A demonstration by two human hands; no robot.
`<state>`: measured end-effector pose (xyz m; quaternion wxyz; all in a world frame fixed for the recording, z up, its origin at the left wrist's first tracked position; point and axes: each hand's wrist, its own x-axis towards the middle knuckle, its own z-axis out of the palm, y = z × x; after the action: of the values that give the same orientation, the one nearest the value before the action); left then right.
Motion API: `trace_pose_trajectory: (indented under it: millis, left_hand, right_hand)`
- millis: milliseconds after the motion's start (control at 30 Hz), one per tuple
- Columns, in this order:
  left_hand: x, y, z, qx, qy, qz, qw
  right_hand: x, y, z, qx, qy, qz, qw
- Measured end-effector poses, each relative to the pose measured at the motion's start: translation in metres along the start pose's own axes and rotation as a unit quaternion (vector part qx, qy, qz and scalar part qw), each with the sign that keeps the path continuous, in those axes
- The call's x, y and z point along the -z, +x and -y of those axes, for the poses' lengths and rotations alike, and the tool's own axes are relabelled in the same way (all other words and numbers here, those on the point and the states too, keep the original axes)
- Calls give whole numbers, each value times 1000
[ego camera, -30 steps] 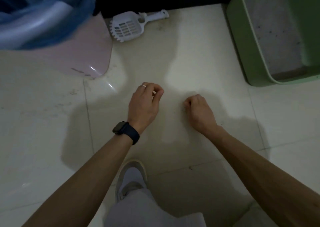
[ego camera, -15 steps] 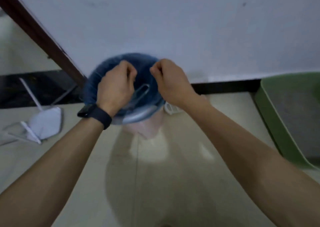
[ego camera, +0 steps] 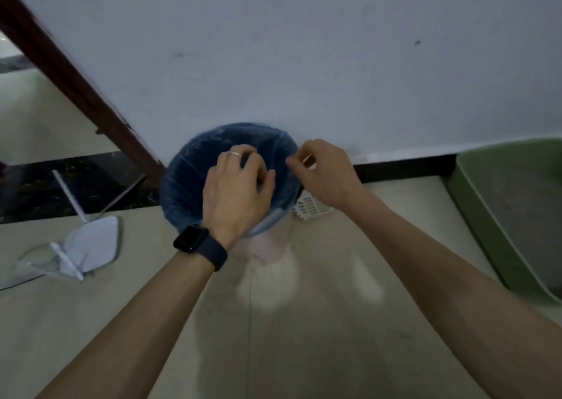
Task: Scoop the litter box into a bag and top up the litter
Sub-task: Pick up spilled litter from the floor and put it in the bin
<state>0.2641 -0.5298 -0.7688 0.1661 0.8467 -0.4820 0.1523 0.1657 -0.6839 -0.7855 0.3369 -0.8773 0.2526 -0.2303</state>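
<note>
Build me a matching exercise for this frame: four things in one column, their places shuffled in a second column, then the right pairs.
Things
1. blue bag
2. white scoop
3. green litter box
4. watch

Places
A. at the right edge of the view
B. on the wrist of the left hand
C. lining the pink bin
D. just right of the bin, partly hidden by the right hand

Pairs: 1-C, 2-D, 3-A, 4-B
</note>
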Motion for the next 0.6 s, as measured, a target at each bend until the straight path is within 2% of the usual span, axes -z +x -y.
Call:
trace_pose_trajectory:
  millis: [67,133,200,267,333,367,500,600]
  left_hand:
    - [-21,-24,-35,-69,-102,-60,991]
    - [-59,-60,-70,-116,-172,-50,977]
    - [-107,-108,-99,-99,-215,54,970]
    - [-154,-160,-121,-68,-211,193,956]
    - [-192,-206,-136,-49,-166,324,930]
    - [-206,-225,-140,-43,-146,359,921]
    - [-230,-266,-147,-3,-123,366,923]
    - [-237,-272,-147,9,-117,358,926]
  right_hand:
    - [12,-34,-32,-101,95,-104,985]
    - [18,-83,-79,-211,128,-181,952]
    - [14,-148,-136,-315,102,-230,915]
    - [4,-224,-184,-402,31,-242,882]
    - [-4,-298,-217,-452,-55,-218,863]
    - [-5,-330,-227,-469,-98,-196,856]
    - [-11,-407,-249,-532,-200,-58,821]
    - [-32,-403,-240,-502,-229,4,834]
